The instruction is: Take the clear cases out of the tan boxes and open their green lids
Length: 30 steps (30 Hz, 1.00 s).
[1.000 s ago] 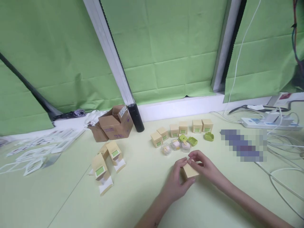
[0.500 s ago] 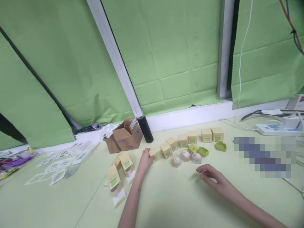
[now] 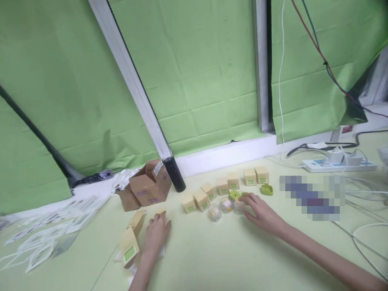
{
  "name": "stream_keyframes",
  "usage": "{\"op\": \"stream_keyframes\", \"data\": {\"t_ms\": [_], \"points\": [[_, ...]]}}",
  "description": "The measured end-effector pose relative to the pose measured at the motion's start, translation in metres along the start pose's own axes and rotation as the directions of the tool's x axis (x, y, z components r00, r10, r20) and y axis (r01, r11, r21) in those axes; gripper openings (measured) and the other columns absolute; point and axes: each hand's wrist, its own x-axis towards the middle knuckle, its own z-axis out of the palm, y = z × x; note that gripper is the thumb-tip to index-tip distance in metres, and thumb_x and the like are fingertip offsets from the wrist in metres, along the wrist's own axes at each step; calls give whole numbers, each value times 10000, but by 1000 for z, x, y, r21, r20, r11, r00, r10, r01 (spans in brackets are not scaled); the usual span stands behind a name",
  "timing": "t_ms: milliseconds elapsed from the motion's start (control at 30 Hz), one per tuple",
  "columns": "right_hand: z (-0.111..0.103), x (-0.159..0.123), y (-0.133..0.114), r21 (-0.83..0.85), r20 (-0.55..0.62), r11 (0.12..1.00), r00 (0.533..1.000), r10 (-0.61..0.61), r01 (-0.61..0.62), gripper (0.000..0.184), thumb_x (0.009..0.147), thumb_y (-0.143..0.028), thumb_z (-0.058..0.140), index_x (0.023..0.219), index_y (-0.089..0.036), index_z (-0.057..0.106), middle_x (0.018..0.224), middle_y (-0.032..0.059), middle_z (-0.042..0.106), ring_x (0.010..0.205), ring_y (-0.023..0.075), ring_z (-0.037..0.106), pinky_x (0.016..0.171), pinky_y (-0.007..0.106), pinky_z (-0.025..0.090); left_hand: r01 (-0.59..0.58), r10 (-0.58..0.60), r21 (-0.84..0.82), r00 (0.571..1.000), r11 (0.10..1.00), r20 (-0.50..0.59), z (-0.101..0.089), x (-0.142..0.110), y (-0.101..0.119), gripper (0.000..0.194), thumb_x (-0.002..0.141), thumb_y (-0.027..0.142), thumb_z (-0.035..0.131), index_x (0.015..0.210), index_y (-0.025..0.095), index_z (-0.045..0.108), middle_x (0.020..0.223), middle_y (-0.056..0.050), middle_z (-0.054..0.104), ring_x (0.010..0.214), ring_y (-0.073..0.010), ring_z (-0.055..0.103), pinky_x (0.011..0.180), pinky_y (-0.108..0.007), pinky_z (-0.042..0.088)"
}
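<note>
My left hand (image 3: 156, 233) lies palm down on a small tan box (image 3: 160, 211), fingers curled over it, among open tan boxes with green labels (image 3: 129, 244). My right hand (image 3: 261, 209) reaches forward, its fingertips closed around a clear plastic case (image 3: 239, 205) beside a green lid (image 3: 234, 195). Two more clear cases (image 3: 214, 212) sit just left of it. Behind them runs a row of several closed tan boxes (image 3: 201, 200). Another green lid (image 3: 266, 188) lies at the row's right end.
A brown cardboard box (image 3: 148, 186) and a black cylinder (image 3: 174, 173) stand at the wall. White paper frames (image 3: 45, 232) are spread at the left. A power strip (image 3: 339, 163) and loose white cables (image 3: 360, 230) lie at the right, near a blurred patch (image 3: 312, 195).
Both hands let go of the tan box held a second ago. My left hand set it at the row's left end, then drew back to the open boxes. My right hand moved up to the clear cases.
</note>
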Motion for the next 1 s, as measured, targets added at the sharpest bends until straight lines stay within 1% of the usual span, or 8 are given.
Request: {"op": "stream_keyframes", "data": {"t_ms": [167,267,400,533,633,767,867,1000], "points": [[8,28,10,-82,42,996,999,33,-30,302,800,-335,596,1085,-237,582,1065,116,611,1016,326,541,829,473,440,101,-100,-57,995,993,20,5,-10,14,570,898,298,331,1405,51,246,1291,-264,494,1132,-351,528,900,-454,391],[6,26,4,-77,94,997,996,11,-4,199,777,-303,627,963,-233,605,985,95,632,977,308,554,827,444,434,125,-117,-120,990,985,73,7,-18,23,593,885,357,371,1391,63,270,1233,-234,544,1073,-343,571,847,-427,430],[-6,-1,-9,-12,168,1000,986,-10,13,153,781,-300,606,918,-232,587,950,69,624,904,268,582,748,375,468,95,-75,-191,991,977,108,17,-45,42,696,829,525,447,1376,119,309,1226,-191,537,1081,-335,559,846,-409,441],[-24,-30,-24,84,253,996,967,12,-34,162,793,-337,592,935,-261,571,952,32,610,770,212,608,644,320,477,-76,49,-264,993,962,-108,17,-72,68,722,814,527,487,1349,63,346,1242,-220,499,1155,-364,464,954,-458,369],[-33,-39,-31,242,323,958,944,70,-154,129,836,-384,556,906,-280,588,955,19,603,751,197,609,655,324,481,-353,287,-410,933,841,-216,4,-78,97,525,862,450,453,1296,155,434,1236,-155,525,1184,-320,427,994,-452,340],[-33,-38,-30,400,254,892,961,111,-209,140,817,-378,590,796,-242,613,948,33,606,861,211,594,741,347,483,-581,612,-521,779,626,-135,-11,-56,156,358,883,339,444,1222,249,515,1262,-97,519,1226,-306,372,1038,-491,256],[-32,-33,-25,573,179,771,960,214,-278,230,790,-427,620,748,-205,576,820,29,622,732,182,603,648,321,493,-632,711,-540,698,556,-84,-3,-25,208,382,758,262,623,1138,252,580,1280,-83,521,1260,-321,339,1080,-489,175],[-43,-29,-17,775,86,556,922,378,-300,349,778,-522,619,902,-201,562,648,-21,588,594,159,601,608,328,515,-619,760,-596,649,512,-23,23,5,263,502,521,168,792,994,212,628,1171,-112,588,1239,-391,355,1081,-568,90]]}}
